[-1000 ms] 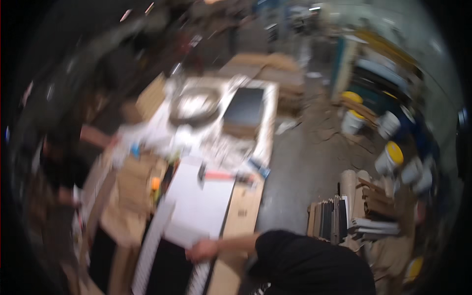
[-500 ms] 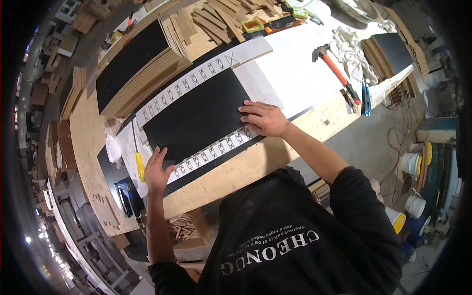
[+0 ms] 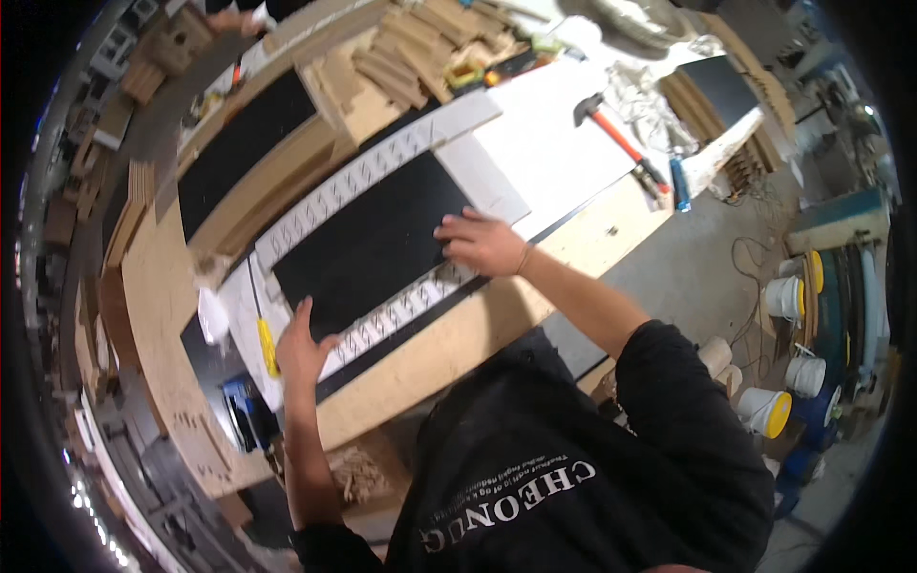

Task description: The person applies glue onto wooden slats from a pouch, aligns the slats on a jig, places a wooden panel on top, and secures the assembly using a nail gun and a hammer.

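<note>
From afar I see my left hand and right hand, fingers spread, at the black panel between and beyond them, apparently steadying its edge beside the patterned strip.

a panel lies between two strips, screwdriver left, hammer to the right.

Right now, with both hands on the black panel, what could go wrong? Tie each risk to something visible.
The black panel might shift against the patterned strips if the left hand and right hand press unevenly. The yellow-handled tool beside the left hand could get knocked. The hammer lies with its handle near the edge of the table, so a bump might send it off.
</note>
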### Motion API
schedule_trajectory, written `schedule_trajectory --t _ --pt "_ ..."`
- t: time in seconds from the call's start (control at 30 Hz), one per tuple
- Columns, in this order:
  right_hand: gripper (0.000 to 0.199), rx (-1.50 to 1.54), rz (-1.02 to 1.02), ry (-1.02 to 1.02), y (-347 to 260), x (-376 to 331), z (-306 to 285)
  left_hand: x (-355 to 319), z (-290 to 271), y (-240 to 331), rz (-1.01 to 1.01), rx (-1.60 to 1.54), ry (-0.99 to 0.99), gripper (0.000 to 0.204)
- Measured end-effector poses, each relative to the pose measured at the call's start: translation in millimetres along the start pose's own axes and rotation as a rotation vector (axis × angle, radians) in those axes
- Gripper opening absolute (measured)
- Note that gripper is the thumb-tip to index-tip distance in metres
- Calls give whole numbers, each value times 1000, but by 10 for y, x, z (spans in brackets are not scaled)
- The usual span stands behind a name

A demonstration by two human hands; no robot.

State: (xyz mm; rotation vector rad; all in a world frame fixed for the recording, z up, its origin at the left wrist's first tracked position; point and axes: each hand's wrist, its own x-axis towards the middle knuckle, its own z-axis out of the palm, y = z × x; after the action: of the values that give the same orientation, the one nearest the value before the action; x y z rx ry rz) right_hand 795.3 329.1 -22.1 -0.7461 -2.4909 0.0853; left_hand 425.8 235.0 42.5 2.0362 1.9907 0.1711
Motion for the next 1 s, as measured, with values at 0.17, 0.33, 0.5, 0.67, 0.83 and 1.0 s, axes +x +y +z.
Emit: schedule_trajectory --t 0.17,0.33,0.5,0.67,0.83,1.0 --pt "29 214 -15 -119 -109 34 435 -118 173 -239 -20 -70 15 93" --pt "20 159 -73 -83 -240 -32 509 -248 -16 -185 110 -111 -125 80" --pt "18 153 -30 -88 -292 18 350 -194 0 -110 1 -9 -281 73" --pt "27 205 48 -167 -416 236 242 -226 -166 1 -23 113 -76 75" --pt "24 328 -35 -132 -344 296 446 -203 -88 -19 30 145 -45 76" --pt "15 324 -112 -27 -364 303 465 -252 -222 19 29 87 -79 75"
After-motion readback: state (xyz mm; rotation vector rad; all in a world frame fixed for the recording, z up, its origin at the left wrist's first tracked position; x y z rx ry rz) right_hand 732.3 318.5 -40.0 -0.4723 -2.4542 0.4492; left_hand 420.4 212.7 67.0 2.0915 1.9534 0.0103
